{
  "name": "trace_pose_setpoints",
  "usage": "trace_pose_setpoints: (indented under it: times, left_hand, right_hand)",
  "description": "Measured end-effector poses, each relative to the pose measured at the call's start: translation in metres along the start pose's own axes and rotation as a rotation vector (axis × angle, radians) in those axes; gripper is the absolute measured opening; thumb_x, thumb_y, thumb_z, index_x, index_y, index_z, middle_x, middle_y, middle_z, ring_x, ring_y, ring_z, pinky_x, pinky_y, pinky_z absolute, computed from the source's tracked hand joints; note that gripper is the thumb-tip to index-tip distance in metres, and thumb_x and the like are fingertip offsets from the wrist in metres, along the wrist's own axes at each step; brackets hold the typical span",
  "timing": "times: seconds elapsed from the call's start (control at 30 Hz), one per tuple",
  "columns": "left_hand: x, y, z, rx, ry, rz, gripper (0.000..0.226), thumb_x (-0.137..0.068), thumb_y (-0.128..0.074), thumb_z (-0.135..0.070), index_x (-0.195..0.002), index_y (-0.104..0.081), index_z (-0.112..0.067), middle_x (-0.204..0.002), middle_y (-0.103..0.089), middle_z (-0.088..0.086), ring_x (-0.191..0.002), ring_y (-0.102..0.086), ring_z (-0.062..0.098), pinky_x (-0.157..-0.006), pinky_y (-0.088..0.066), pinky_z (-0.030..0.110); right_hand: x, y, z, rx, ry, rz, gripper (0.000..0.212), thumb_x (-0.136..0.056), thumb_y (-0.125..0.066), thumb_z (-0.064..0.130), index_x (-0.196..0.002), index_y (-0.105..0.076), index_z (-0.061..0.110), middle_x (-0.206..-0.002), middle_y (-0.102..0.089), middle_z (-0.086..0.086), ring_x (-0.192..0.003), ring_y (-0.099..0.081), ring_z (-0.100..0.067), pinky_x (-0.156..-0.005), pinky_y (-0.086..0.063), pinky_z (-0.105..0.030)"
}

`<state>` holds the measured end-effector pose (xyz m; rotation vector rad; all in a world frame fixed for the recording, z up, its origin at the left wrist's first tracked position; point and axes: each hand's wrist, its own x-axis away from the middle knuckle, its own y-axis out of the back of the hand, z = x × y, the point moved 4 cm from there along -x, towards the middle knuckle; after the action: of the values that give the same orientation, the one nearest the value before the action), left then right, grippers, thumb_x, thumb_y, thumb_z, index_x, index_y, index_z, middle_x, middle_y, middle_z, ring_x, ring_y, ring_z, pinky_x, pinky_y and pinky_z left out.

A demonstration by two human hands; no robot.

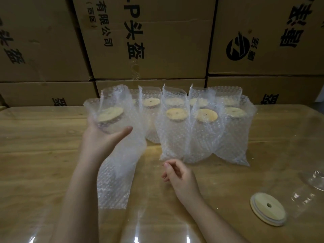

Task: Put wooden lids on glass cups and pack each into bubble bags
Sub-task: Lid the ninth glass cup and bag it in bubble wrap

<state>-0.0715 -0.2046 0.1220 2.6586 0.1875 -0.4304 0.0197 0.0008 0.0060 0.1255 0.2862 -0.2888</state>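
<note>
My left hand grips a bubble bag with a lidded glass cup inside; its round wooden lid shows through the open top, and the bag is tilted above the table. My right hand hovers over the table with fingers loosely curled, holding nothing. Several packed bubble bags with lidded cups stand upright in rows behind. At the right, a glass cup lies on its side with a wooden lid on its mouth.
A flat stack of empty bubble bags lies on the wooden table under my left forearm. Stacked cardboard boxes form a wall along the table's far edge. Another glass piece sits at the right edge.
</note>
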Motion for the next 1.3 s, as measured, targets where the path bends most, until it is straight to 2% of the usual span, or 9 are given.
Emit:
trace_pose_setpoints:
  times: [0.2,0.37,0.53,0.7,0.83,0.9,1.07,1.2,1.3]
  left_hand:
    - [-0.006,-0.055,-0.016,-0.145,-0.131,0.014,0.113,-0.06,-0.085,-0.051,-0.149,-0.022,-0.02,-0.143,-0.048,0.0,-0.126,-0.049,0.021,-0.092,-0.046,0.035]
    - [-0.011,-0.085,-0.011,-0.213,-0.112,0.086,0.115,-0.063,-0.082,-0.053,-0.15,-0.017,-0.013,-0.151,-0.037,0.01,-0.134,-0.04,0.028,-0.101,-0.045,0.047]
    - [-0.015,-0.099,0.002,-0.107,-0.087,0.077,0.114,-0.071,-0.082,-0.041,-0.153,-0.006,-0.021,-0.157,-0.027,0.006,-0.141,-0.031,0.025,-0.108,-0.039,0.049]
    - [-0.01,-0.107,0.014,0.088,-0.016,0.091,0.113,-0.076,-0.079,-0.035,-0.153,0.003,-0.024,-0.162,-0.006,0.0,-0.147,-0.015,0.02,-0.111,-0.024,0.035]
    - [0.0,-0.103,0.031,0.097,0.126,0.213,0.126,-0.063,-0.085,-0.046,-0.153,0.0,-0.025,-0.16,-0.015,0.007,-0.145,-0.022,0.026,-0.115,-0.027,0.049]
    - [0.003,-0.099,0.039,-0.007,0.165,0.239,0.12,-0.063,-0.088,-0.037,-0.152,-0.01,-0.018,-0.154,-0.024,0.012,-0.139,-0.03,0.029,-0.111,-0.034,0.051]
    - [0.013,-0.106,0.049,-0.066,0.181,0.282,0.071,-0.078,-0.077,-0.013,-0.136,-0.036,-0.009,-0.129,-0.053,0.012,-0.116,-0.054,0.027,-0.095,-0.049,0.045]
    - [0.015,-0.116,0.041,-0.031,0.112,0.227,0.07,-0.082,-0.074,-0.013,-0.14,-0.036,-0.012,-0.103,-0.048,-0.008,-0.093,-0.047,0.008,-0.073,-0.043,0.023]
    - [0.014,-0.12,0.044,-0.069,0.1,0.212,0.06,-0.082,-0.074,-0.017,-0.132,-0.041,-0.014,-0.091,-0.045,-0.013,-0.078,-0.046,0.002,-0.059,-0.037,0.016]
  right_hand:
    - [0.003,0.001,0.001,0.05,0.016,0.019,0.024,-0.079,-0.05,0.058,-0.082,-0.063,0.038,-0.065,-0.065,0.009,-0.064,-0.063,-0.01,-0.065,-0.053,-0.031]
    - [0.001,0.001,-0.002,0.063,0.01,0.015,0.026,-0.079,-0.048,0.057,-0.079,-0.062,0.034,-0.061,-0.063,0.011,-0.061,-0.061,-0.011,-0.064,-0.053,-0.032]
    - [0.001,0.0,-0.005,0.077,0.014,0.027,0.029,-0.081,-0.048,0.057,-0.08,-0.061,0.031,-0.064,-0.063,0.011,-0.063,-0.061,-0.011,-0.065,-0.051,-0.031]
    - [0.001,-0.001,-0.006,0.065,0.009,0.037,0.026,-0.081,-0.047,0.056,-0.078,-0.061,0.034,-0.062,-0.064,0.012,-0.06,-0.059,-0.004,-0.062,-0.049,-0.024]
    - [0.0,0.0,-0.004,0.05,0.011,0.034,0.024,-0.08,-0.046,0.054,-0.078,-0.062,0.037,-0.062,-0.064,0.011,-0.06,-0.059,-0.003,-0.063,-0.05,-0.025]
    - [0.0,0.0,-0.004,0.044,0.016,0.034,0.024,-0.08,-0.045,0.054,-0.077,-0.062,0.037,-0.061,-0.064,0.011,-0.06,-0.059,-0.005,-0.064,-0.05,-0.029]
    - [0.0,0.0,-0.004,0.032,0.012,0.03,0.024,-0.079,-0.045,0.054,-0.076,-0.063,0.038,-0.061,-0.063,0.01,-0.059,-0.058,-0.006,-0.064,-0.05,-0.031]
    - [0.0,0.001,-0.003,0.032,0.014,0.028,0.022,-0.079,-0.045,0.053,-0.075,-0.062,0.04,-0.061,-0.063,0.01,-0.058,-0.058,-0.003,-0.062,-0.05,-0.025]
    - [-0.001,0.0,-0.005,0.042,0.01,0.029,0.023,-0.079,-0.045,0.054,-0.074,-0.062,0.04,-0.06,-0.063,0.009,-0.058,-0.058,-0.004,-0.063,-0.05,-0.026]
